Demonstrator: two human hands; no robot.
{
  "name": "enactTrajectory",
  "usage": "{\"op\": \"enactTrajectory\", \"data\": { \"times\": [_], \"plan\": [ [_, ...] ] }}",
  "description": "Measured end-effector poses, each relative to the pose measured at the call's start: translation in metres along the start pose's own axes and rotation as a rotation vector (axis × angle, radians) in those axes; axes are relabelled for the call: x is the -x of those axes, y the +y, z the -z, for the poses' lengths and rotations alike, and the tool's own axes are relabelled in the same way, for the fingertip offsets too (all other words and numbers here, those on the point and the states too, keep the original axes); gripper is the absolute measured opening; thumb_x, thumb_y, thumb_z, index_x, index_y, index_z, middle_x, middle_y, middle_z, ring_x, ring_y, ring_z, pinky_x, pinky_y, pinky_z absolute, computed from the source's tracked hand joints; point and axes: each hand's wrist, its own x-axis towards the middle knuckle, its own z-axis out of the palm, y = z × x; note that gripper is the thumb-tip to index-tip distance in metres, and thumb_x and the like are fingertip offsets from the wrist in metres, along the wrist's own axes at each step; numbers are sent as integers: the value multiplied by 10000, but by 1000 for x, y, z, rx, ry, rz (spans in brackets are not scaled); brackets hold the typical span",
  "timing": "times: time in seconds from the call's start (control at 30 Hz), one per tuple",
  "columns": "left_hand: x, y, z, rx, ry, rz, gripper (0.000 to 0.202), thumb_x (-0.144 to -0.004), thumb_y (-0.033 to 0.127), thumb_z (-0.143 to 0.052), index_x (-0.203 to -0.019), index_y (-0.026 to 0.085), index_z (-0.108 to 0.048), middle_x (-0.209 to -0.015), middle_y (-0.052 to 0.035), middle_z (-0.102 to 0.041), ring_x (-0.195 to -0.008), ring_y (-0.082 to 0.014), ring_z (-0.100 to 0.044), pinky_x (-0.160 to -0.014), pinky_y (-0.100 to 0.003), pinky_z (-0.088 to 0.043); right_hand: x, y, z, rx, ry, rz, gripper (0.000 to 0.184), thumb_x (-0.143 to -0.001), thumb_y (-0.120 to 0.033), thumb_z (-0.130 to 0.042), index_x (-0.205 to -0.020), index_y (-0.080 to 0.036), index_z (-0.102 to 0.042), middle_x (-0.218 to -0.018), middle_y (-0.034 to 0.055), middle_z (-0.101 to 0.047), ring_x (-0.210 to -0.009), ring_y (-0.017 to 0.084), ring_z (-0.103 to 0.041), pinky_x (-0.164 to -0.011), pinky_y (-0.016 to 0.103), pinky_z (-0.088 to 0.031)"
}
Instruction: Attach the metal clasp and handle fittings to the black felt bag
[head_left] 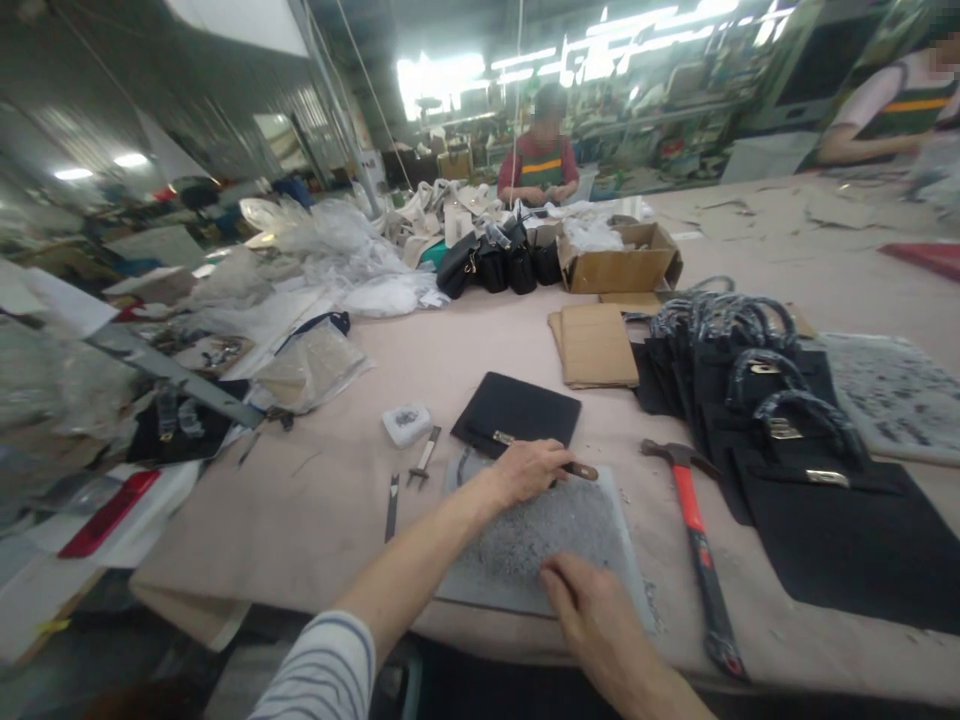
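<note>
My left hand (531, 472) is closed at the near edge of a black bag panel (517, 405) with a small metal clasp plate (503, 437). A brown wooden-looking handle (583, 470) sticks out of its right side; the rest of that tool is hidden by the fingers. Below, over the grey work slab (540, 540), hovers my right hand (589, 600), its fingers curled and pinched together; whatever may be in them does not show. Left of the slab lie a small metal T-shaped tool (425, 458), a flat dark strip tool (392, 507) and a white block (406, 424).
A claw hammer (694, 540) with a red and black handle lies right of the slab. Several black handbags (832, 520) overlap beyond it. Brown cardboard pieces (598, 346), an open carton (622, 265) and black pouches (502, 262) stand farther back. Two people sit across the table.
</note>
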Motion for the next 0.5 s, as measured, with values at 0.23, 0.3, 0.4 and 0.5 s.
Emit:
{"op": "enactTrajectory", "data": {
  "times": [0.23,0.3,0.4,0.5],
  "plan": [
    [43,-3,-25,171,174,107,195,-940,158,-568,-1075,172,-707,-1077,-83,-709,-999,-201,-679,-884,-318,-558,-101,61,51,106,366,152,499,-809,-128,-458,-1286,-184,-595,-1136,129,-674,-1010,249,-645,-917,435,-517],
    [45,4,-27,147,208,180,195,-952,152,-534,-1041,177,-706,-1014,-82,-726,-950,-204,-690,-847,-318,-557,-116,68,49,93,296,217,601,-714,-94,-489,-1299,-175,-599,-1177,132,-670,-1053,250,-641,-940,438,-525],
    [38,31,-39,164,241,312,203,-941,130,-492,-947,177,-689,-930,-99,-741,-857,-212,-698,-786,-321,-553,-117,71,35,67,211,333,595,-706,-117,-534,-1293,-178,-611,-1255,140,-660,-1171,271,-610,-997,468,-509],
    [30,69,-57,263,244,495,229,-939,134,-453,-915,189,-674,-918,-133,-746,-847,-242,-701,-767,-356,-546,-100,78,23,23,174,416,512,-797,-143,-504,-1296,-193,-610,-1270,137,-661,-1185,246,-611,-999,451,-518]
  ]
}}
